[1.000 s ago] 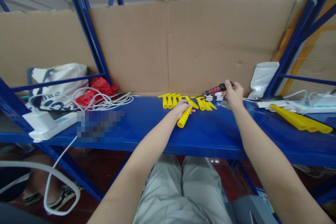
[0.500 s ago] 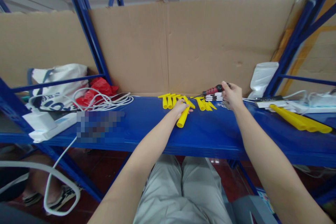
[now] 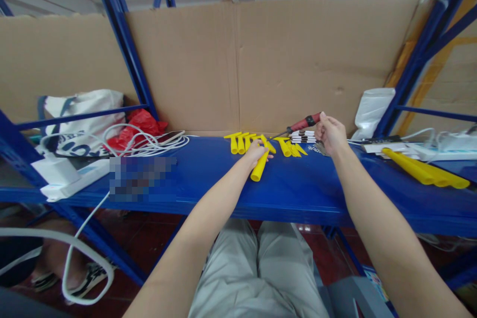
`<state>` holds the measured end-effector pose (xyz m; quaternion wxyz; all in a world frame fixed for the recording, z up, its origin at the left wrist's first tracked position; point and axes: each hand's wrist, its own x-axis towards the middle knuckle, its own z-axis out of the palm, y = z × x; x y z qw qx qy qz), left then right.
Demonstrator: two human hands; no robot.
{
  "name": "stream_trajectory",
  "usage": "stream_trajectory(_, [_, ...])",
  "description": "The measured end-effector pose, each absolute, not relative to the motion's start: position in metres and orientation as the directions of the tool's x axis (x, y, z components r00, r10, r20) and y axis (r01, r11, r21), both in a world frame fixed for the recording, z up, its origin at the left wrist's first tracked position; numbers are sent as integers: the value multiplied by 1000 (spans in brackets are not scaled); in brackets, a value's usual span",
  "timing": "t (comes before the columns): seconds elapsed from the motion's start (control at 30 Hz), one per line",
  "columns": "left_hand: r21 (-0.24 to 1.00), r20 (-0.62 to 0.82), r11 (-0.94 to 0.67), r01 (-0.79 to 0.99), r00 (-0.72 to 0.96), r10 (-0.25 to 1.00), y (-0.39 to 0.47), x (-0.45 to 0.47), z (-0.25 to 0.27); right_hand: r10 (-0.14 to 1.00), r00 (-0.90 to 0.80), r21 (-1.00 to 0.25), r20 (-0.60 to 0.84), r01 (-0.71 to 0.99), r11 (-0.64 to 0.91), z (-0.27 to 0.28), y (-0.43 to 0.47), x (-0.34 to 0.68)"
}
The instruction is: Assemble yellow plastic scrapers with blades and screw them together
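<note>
A yellow tool [image 3: 260, 168] is gripped over a blue shelf [image 3: 208, 179] in the closed left hand [image 3: 256, 153], while a red screwdriver [image 3: 299, 125] is pinched at its handle's end by the right hand's fingers, its shaft slanted down toward the tool's head; whether contact is made cannot be told. Yellow pieces [image 3: 234, 145] are lined up alongside, backed by cardboard [image 3: 298, 69]

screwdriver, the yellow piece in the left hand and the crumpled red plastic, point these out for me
Screwdriver [image 3: 298, 125]: head view, on its red handle.
Yellow piece [image 3: 260, 166]: head view, on its tube's side.
Crumpled red plastic [image 3: 144, 119]: head view, on its upper part.
</note>
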<state>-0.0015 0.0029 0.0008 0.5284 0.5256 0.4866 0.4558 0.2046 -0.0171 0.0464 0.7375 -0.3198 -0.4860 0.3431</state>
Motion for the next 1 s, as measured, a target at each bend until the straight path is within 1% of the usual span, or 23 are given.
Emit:
stream_trajectory(0.1, [999,-38,34,36,119,992,2,-1,2,805,347,-809,482,-176,560,45,-13,207])
stream_trajectory(0.3, [998,-39,34,44,109,993,2,-2,2,804,364,-819,471,-158,551,43,-10,208])
stream_trajectory(0.53, [998,-45,40,52,102,994,3,-2,1,847,242,-822,474,-223,524,48,-21,204])
stream_trajectory(0.67, [998,-43,38,48,99,994,3,-2,2,840,224,-818,493,-209,536,49,-21,203])
stream_trajectory(0.77, [998,-42,38,45,99,994,2,-2,2,823,249,-808,511,-188,558,47,-19,204])
stream_trajectory(0.87, [998,-45,39,50,107,993,1,-2,3,790,309,-795,530,-142,589,45,-16,204])
stream_trajectory(1.0, [998,-43,37,54,108,993,1,-2,3,782,379,-815,495,-109,569,44,-12,205])
